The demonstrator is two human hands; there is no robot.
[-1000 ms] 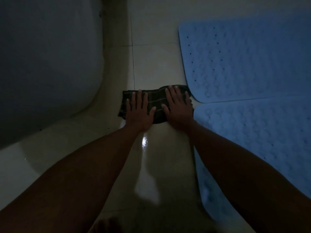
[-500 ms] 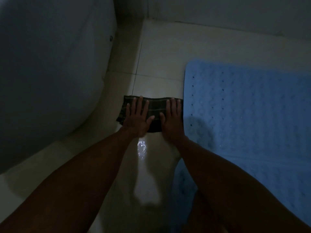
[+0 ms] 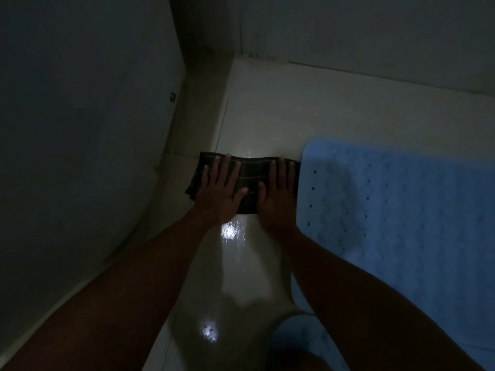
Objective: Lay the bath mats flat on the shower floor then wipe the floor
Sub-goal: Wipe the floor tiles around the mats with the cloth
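on a dim, pale tiled floor point(image 3: 267, 113), a large rounded white fixture point(image 3: 80, 129) fills the left. the left hand point(image 3: 218, 192) and right hand point(image 3: 277, 199) press flat, fingers spread, on a dark folded cloth point(image 3: 250, 178). its right edge touches a blue bath mat point(image 3: 401, 223) lying flat.

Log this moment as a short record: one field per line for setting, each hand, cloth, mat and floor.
setting: dim tiled shower corner
left hand: flat, fingers spread, pressing on the cloth
right hand: flat on the cloth, beside the mat edge
cloth: dark, striped, folded, lying on the floor
bath mat: blue, perforated, lying flat to the right
floor: pale tiles, glossy, with bright reflections behind the hands
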